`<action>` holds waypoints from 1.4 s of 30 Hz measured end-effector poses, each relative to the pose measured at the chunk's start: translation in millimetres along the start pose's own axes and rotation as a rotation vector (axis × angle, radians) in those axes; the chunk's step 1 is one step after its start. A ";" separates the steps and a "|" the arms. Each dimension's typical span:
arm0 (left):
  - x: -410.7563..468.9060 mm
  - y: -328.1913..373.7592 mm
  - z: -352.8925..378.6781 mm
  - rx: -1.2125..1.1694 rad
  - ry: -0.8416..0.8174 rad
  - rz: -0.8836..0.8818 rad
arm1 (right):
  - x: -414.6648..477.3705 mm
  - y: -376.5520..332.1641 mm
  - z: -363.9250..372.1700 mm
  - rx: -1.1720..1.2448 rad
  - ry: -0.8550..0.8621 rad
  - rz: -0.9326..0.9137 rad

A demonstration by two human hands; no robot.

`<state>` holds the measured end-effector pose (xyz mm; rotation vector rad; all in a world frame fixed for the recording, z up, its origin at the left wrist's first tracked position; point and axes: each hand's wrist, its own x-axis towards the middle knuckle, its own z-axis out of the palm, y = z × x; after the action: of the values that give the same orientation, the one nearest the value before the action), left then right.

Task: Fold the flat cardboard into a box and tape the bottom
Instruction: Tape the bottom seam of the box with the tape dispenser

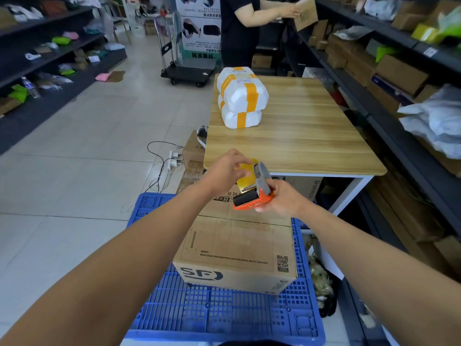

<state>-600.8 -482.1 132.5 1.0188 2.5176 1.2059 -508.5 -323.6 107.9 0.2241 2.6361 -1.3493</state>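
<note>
A brown cardboard box (237, 248) stands folded up on a blue plastic pallet (224, 313), flaps closed on top. Above its far edge my right hand (280, 199) grips an orange and grey tape dispenser (257, 196) loaded with a yellow tape roll (245, 182). My left hand (229, 168) pinches the yellow roll at its top. The dispenser is in the air, apart from the box.
A wooden table (311, 136) just beyond holds two stacked white parcels (242, 98) with orange tape. Shelves of parcels line both sides. A person (239, 28) stands at the far shelf beside a trolley (187, 71). Cables and a power strip (172, 158) lie on the floor.
</note>
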 end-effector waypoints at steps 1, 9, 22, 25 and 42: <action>1.0 -0.7 0.8 -0.006 0.029 0.001 | 0.1 -1.6 0.2 0.005 -0.003 0.000; -2.2 -0.6 7.4 -0.101 0.227 0.000 | -1.3 -9.8 2.3 0.044 -0.007 -0.008; -5.3 -2.1 1.3 0.111 0.039 0.049 | -3.9 -6.7 4.4 0.050 -0.010 0.000; -7.0 -5.0 1.3 0.032 0.051 0.057 | -3.3 -5.4 2.6 0.071 -0.021 0.006; -0.5 0.8 3.6 0.240 -0.012 -0.003 | 2.8 -6.6 -2.0 0.130 -0.103 0.042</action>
<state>-598.4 -479.9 130.7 1.0675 2.7012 0.9086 -512.8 -325.7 113.7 0.2195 2.4502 -1.4781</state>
